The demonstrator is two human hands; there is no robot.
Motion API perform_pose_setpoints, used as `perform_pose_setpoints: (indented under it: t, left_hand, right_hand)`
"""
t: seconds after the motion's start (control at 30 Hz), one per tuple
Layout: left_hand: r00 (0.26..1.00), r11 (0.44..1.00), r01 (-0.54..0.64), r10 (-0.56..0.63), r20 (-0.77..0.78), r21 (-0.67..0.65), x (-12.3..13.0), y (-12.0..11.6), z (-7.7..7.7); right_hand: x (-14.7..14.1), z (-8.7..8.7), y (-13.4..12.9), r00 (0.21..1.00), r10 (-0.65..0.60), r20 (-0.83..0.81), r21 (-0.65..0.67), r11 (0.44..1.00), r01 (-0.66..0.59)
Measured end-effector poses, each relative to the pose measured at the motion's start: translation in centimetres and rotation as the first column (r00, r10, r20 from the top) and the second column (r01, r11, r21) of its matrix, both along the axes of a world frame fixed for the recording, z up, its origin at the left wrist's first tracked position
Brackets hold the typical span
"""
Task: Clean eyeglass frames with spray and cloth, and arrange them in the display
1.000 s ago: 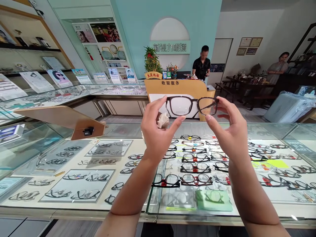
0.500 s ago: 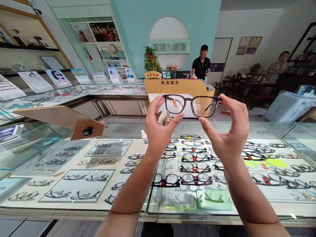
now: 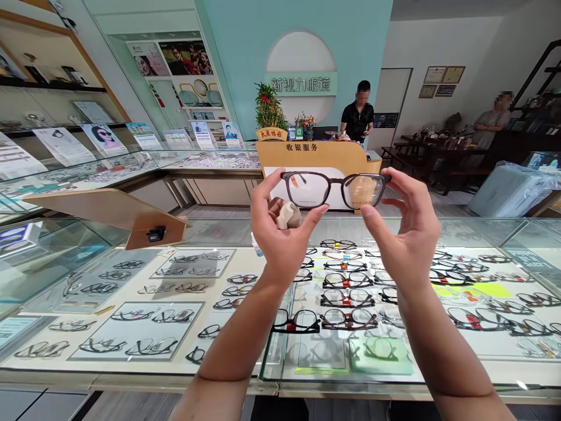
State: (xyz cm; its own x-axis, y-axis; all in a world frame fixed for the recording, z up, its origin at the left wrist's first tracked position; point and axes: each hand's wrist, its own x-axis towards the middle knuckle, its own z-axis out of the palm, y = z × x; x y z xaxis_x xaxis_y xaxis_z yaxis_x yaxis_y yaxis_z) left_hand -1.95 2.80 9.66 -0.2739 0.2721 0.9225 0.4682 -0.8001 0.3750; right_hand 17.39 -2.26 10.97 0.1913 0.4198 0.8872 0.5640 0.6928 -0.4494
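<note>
A pair of dark-framed glasses (image 3: 335,182) is held up in front of me between both hands, lenses facing me. My left hand (image 3: 284,234) pinches the left end of the frame with thumb and forefinger. A crumpled beige cloth (image 3: 289,216) is tucked in that same palm. At the right end of the frame, my right hand (image 3: 405,228) grips with its forefinger at the top corner and its thumb below the lens. An orange mark and small print show on the lenses. Partly behind my left hand stands a small white bottle (image 3: 256,244).
Below my hands, a glass display case (image 3: 272,383) holds rows of glasses (image 3: 348,318). A wooden board (image 3: 109,210) leans at the left. Across the room, a person (image 3: 358,117) stands behind a wooden counter (image 3: 315,153); another person (image 3: 493,124) is at the far right.
The glasses have shifted a little to the left and turned slightly. My left hand moved left with the cloth, now partly covering the bottle; my right hand moved slightly left.
</note>
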Motion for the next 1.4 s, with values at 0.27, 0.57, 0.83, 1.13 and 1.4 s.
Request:
perform_pose_setpoints:
  t: [0.27,0.57,0.83,1.13,1.4]
  left_hand:
    - [1.0,0.997,-0.006,0.006,0.0,0.074,-0.1,-0.3,0.2]
    - [0.997,0.991,0.036,-0.027,-0.067,0.13,0.1,0.5,0.0]
    - [0.979,0.969,0.201,-0.202,-0.011,0.146,0.8,0.6,0.0]
    - [0.979,0.978,0.202,-0.2,-0.033,0.049,1.0,0.4,-0.6]
    - [0.963,0.963,0.267,-0.267,-0.015,-0.019,0.9,0.3,-0.4]
  right_hand:
    - [0.5,-0.1,0.7,0.977,0.126,-0.17,-0.032,0.991,-0.133]
    - [1.3,0.2,1.4,0.87,0.294,-0.395,0.032,0.951,-0.307]
    - [1.5,0.6,1.6,0.716,0.487,-0.501,0.047,0.841,-0.539]
    - [1.4,0.6,1.6,0.725,0.469,-0.505,0.054,0.855,-0.516]
    - [1.5,0.5,1.7,0.746,0.452,-0.489,0.065,0.872,-0.486]
